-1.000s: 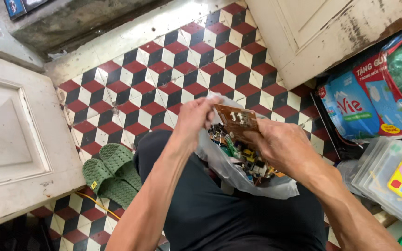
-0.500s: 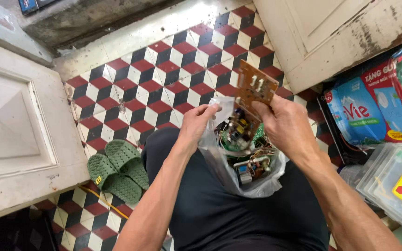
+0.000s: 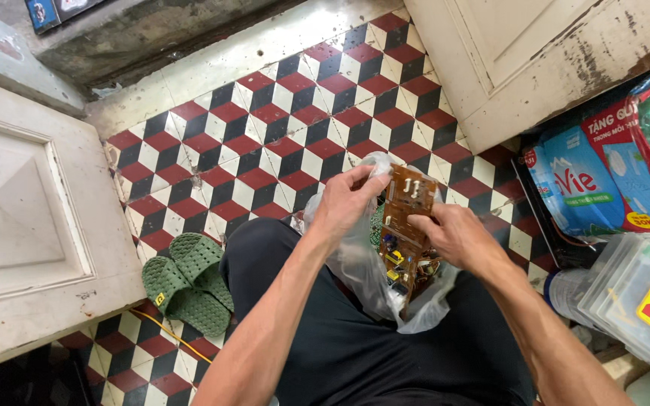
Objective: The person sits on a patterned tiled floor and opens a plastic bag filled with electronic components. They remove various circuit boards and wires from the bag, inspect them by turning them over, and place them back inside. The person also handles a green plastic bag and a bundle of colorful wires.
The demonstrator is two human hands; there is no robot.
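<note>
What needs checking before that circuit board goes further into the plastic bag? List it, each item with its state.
1. Right hand grips the circuit board: ok.
2. Left hand holds the plastic bag rim open: ok.
3. Board's lower end inside the bag mouth: ok.
4. Room left among the parts already in the bag: cannot tell.
5. Bag free of tears: cannot tell.
6. Bag resting on the lap, clear of the green sandals: ok.

A home doorway. Red, black and white patterned floor tiles meet worn cream panelled wooden doors. Green perforated rubber slippers lie nearby.
</note>
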